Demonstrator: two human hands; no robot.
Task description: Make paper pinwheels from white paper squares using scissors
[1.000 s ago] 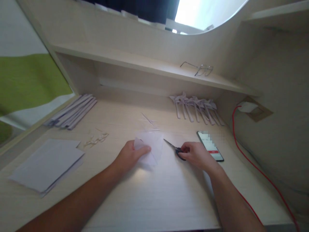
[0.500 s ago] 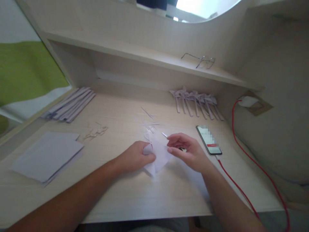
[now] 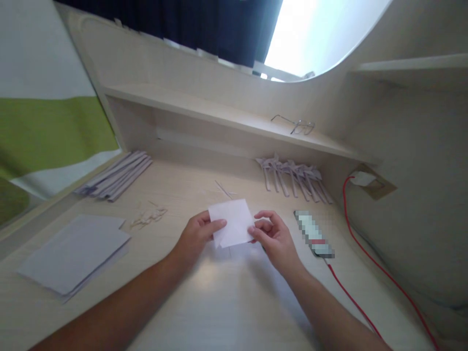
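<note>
Left hand (image 3: 197, 235): my grip pinches the paper square (image 3: 233, 223) by its left edge.
Right hand (image 3: 275, 237): off the scissors now, pinching the right edge.
Paper: lifted just above the surface (image 3: 226, 302), mid-near.
Phone (image 3: 314, 234): right, untouched.

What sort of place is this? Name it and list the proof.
Likely a home desk set up for paper craft: a pale wooden desk with a shelf holding glasses, a paper stack, finished folded pieces, a charging phone.
</note>
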